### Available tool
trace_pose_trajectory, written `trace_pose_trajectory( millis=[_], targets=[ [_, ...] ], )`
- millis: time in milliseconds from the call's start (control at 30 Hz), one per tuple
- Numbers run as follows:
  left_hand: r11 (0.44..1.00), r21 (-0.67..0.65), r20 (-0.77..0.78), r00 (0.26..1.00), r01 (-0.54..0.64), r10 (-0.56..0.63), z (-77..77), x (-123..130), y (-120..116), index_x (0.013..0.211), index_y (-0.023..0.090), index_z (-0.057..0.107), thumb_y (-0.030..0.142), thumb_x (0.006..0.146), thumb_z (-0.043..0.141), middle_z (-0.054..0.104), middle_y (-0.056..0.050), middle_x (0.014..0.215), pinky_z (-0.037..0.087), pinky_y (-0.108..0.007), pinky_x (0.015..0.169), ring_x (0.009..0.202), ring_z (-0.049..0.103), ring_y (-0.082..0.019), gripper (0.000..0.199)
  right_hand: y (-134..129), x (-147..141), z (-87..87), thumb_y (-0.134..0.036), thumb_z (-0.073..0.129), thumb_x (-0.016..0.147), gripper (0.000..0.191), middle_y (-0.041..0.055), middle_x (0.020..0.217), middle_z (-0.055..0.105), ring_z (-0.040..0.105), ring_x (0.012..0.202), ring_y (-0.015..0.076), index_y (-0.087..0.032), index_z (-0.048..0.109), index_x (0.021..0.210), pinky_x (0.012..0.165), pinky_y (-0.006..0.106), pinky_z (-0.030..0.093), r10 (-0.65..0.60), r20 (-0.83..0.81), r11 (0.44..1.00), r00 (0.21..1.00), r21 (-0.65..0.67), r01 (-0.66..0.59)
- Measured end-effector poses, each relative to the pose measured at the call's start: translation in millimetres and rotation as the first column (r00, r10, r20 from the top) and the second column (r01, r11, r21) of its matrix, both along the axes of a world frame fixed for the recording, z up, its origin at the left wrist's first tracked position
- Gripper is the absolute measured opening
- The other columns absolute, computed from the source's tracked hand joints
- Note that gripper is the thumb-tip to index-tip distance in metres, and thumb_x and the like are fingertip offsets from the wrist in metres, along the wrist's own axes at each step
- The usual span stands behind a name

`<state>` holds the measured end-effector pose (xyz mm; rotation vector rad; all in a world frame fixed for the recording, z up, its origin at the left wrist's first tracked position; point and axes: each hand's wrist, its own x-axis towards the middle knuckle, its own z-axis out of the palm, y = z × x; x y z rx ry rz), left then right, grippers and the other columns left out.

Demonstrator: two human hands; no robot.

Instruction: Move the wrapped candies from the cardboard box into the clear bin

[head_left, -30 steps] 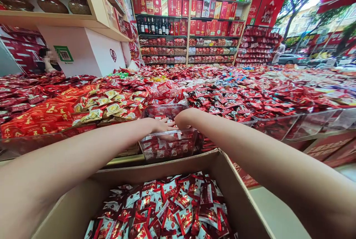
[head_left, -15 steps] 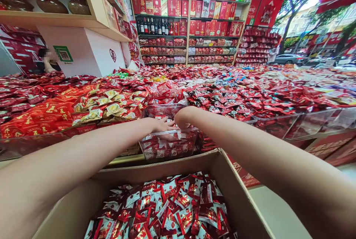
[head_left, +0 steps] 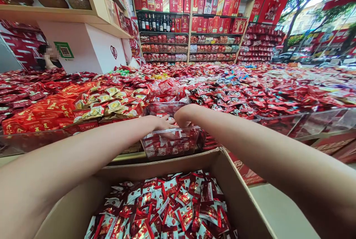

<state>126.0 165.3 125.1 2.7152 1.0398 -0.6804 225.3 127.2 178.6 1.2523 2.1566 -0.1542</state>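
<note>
Both hands reach into a clear plastic bin [head_left: 172, 146] that holds small red-and-white wrapped packets. My left hand [head_left: 165, 124] lies on the packets with its fingers spread, palm down. Beside it, my right hand [head_left: 184, 117] is bent down at the wrist, and its fingers are mostly hidden behind the hand and the bin. Below my forearms, an open cardboard box [head_left: 239, 179] stands against the counter, with many red-and-white packets [head_left: 167, 202] inside.
Gold durian packets [head_left: 112, 105] and red bags [head_left: 47, 114] are heaped left of the bin. Dark red packets [head_left: 222, 98] lie to the right behind clear dividers. Shelves [head_left: 190, 16] of bottles and boxes stand behind. A person [head_left: 49, 59] is at the far left.
The view has shifted slightly. Both hands stay in the bin in nearly the same place; the left fingers sit a little closer to the right hand.
</note>
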Motion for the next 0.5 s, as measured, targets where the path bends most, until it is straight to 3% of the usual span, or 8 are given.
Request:
trace_pose_trajectory(
  millis=[67, 233, 500],
  targets=[
    [1.0, -0.005, 0.002, 1.0, 0.005, -0.005, -0.3, 0.2, 0.7, 0.122, 0.043, 0.026, 0.059, 0.063, 0.044, 0.013, 0.01, 0.137, 0.003, -0.058, 0.094, 0.123, -0.004, -0.034, 0.063, -4.1, 0.3, 6.2, -0.03, 0.065, 0.057, 0.046, 0.0086, 0.079, 0.059, 0.055, 0.079, 0.0263, -0.01, 0.06, 0.097, 0.069, 0.037, 0.042, -0.04, 0.069, 0.999, 0.997, -0.02, 0.041],
    [1.0, -0.003, 0.011, 1.0, -0.002, 0.002, -1.0, 0.1, 2.1, 0.122, 0.044, 0.024, 0.062, 0.063, 0.04, 0.008, 0.01, 0.138, 0.005, -0.059, 0.093, 0.123, 0.0, -0.035, 0.064, -7.6, 7.7, 8.1, -0.034, 0.061, 0.061, 0.04, 0.0085, 0.076, 0.059, 0.056, 0.076, 0.0261, -0.009, 0.062, 0.091, 0.066, 0.037, 0.043, -0.14, 0.017, 0.988, 0.99, -0.06, 0.141],
    [0.999, -0.013, 0.011, 0.999, -0.032, 0.033, -9.6, -0.1, 11.9, 0.123, 0.044, 0.023, 0.064, 0.064, 0.039, 0.005, 0.009, 0.138, 0.003, -0.06, 0.093, 0.123, -0.004, -0.035, 0.064, 4.0, 15.5, -1.3, -0.037, 0.057, 0.064, 0.038, 0.0013, 0.059, 0.055, 0.053, 0.052, 0.0138, -0.01, 0.059, 0.09, 0.051, 0.028, 0.044, -0.177, -0.011, 0.946, 0.984, -0.278, 0.167]
  ],
)
